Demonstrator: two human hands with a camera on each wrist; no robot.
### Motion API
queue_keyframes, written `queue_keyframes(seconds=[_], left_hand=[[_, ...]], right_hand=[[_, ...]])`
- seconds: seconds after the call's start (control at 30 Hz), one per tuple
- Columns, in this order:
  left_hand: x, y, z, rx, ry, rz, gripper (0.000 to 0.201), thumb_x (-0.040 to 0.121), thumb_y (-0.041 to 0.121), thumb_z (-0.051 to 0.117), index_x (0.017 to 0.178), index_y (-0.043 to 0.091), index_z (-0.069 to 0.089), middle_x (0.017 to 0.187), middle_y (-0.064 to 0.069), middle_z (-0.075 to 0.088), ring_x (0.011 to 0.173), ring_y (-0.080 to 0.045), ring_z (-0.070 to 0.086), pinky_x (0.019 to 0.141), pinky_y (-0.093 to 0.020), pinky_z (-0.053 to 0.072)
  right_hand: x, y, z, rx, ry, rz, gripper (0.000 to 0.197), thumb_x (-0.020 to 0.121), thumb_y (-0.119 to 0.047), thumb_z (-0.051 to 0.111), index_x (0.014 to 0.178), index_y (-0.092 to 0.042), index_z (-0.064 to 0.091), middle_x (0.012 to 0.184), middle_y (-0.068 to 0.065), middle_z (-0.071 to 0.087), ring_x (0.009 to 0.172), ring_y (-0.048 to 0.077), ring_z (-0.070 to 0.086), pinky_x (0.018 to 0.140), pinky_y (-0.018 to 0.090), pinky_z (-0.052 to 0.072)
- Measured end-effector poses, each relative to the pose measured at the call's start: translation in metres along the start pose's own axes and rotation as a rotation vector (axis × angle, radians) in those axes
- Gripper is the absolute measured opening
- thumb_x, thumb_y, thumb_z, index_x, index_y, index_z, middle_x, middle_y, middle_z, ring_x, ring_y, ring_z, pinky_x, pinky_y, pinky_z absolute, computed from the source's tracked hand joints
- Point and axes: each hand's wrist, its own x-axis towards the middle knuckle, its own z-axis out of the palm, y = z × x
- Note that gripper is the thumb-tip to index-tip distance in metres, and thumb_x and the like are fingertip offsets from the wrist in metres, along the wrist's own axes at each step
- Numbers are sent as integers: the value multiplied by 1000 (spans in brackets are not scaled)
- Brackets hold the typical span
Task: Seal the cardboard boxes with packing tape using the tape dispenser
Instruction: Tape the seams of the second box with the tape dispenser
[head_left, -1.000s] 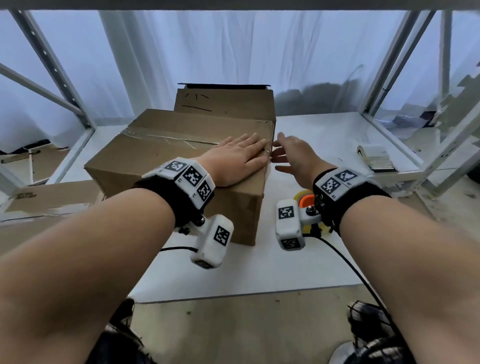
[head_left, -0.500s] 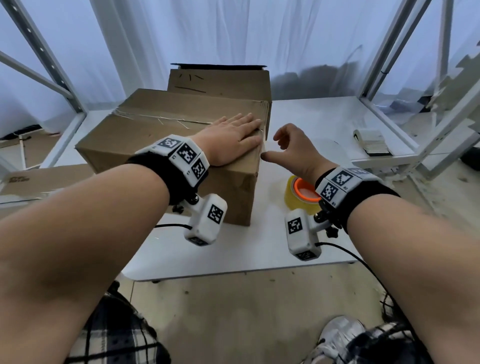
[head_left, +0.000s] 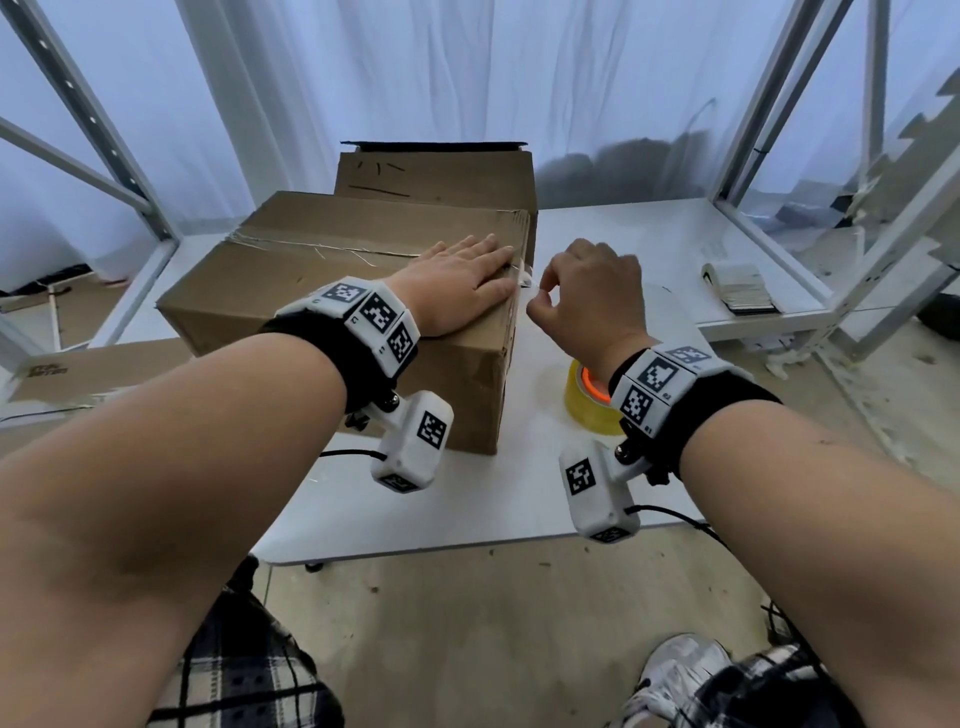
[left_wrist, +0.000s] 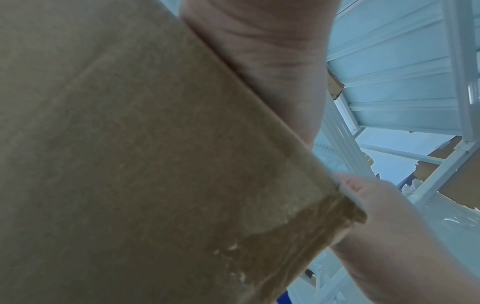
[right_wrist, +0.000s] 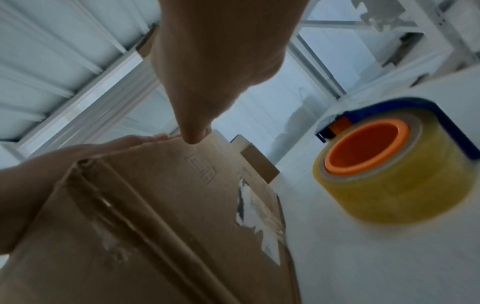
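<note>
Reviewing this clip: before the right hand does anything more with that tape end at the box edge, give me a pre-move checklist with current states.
1. Left hand flat on the near cardboard box, steadying it: ok.
2. Right hand pinches the loose tape end at the box's right top edge: ok.
3. Tape strip lies along the top seam: ok.
4. Tape end pressed down onto the box side: not ok.
5. Tape dispenser on the white table, within reach: ok.
6. Rear box sealed: cannot tell.
</note>
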Motion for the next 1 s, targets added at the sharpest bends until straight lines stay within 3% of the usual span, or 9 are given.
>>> queue_keyframes(seconds=[0.1,0.2,0.33,0.4,0.47,0.6,0.7,0.8,1.0], left_hand=[[3,5,1,5,2,-18,57,101,47,23,153,30,6,160,1,2,147,-16,-1,119,-39,-2],[3,7,2,11,-7,-21,55,101,48,22,152,34,6,160,0,1,147,-18,-3,119,-41,-3],[3,5,3,3,-7,-21,54,100,49,21,151,36,8,160,1,0,147,-17,-3,119,-40,-4],[3,5,3,2,-3,-22,54,100,49,20,151,35,8,160,2,0,147,-17,-3,118,-39,-4],[2,6,3,7,4,-24,54,100,49,21,151,35,8,160,2,0,147,-17,-3,118,-39,-4],[1,6,4,9,21,-24,54,100,49,21,151,35,9,160,1,1,147,-16,-2,119,-39,-4],[0,6,5,6,22,-22,54,100,49,21,151,35,10,160,1,2,147,-17,-2,119,-39,-4],[-1,6,5,6,18,-21,54,100,49,21,151,35,9,160,1,1,147,-17,-2,119,-39,-5],[0,6,5,4,18,-26,54,100,49,21,151,35,9,160,2,1,147,-16,-3,119,-39,-4]], right_hand=[[3,7,-8,-214,62,-199,29,77,-29,42,75,-10,64,80,7,60,76,28,57,70,38,41],[0,15,-15,-131,101,-215,26,79,-26,44,83,-7,61,84,11,58,73,30,56,64,37,40],[-3,20,-14,458,-224,399,40,93,-33,50,125,-11,42,118,8,47,94,22,52,79,34,43],[-1,14,-14,989,-461,798,50,97,-40,41,138,-14,30,130,18,47,104,32,58,90,42,50],[-1,4,-14,1285,-564,963,56,100,-45,35,146,-15,24,135,27,43,110,41,56,95,48,49],[5,-11,-5,1464,-595,981,63,98,-56,30,146,-15,23,124,32,49,109,43,57,97,50,48],[7,-14,-3,1514,-581,988,57,98,-57,30,139,-19,31,103,22,56,106,37,59,97,49,48],[10,-13,-2,1444,-484,896,42,100,-52,32,117,-17,49,101,8,58,101,24,57,95,42,48],[17,-11,-4,1233,-307,721,38,101,-34,34,125,-10,52,91,-1,59,84,10,53,80,29,39]])
